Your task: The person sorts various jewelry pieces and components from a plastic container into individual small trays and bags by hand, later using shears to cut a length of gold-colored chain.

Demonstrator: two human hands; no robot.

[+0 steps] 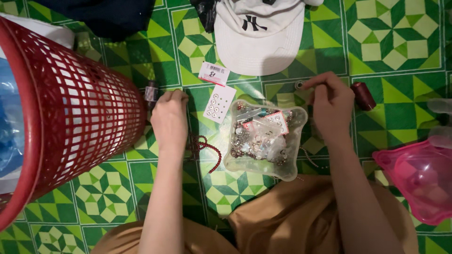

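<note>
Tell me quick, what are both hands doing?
Left hand: fingers curled shut; what it holds cannot be told.
Right hand: fingers pinched shut by a small spool.

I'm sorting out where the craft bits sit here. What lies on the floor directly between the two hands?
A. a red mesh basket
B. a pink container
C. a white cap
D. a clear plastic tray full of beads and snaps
D: the clear plastic tray of beads sits between the left hand and the right hand.

Both hands curled — left hand (169, 117), right hand (332, 106).
</note>
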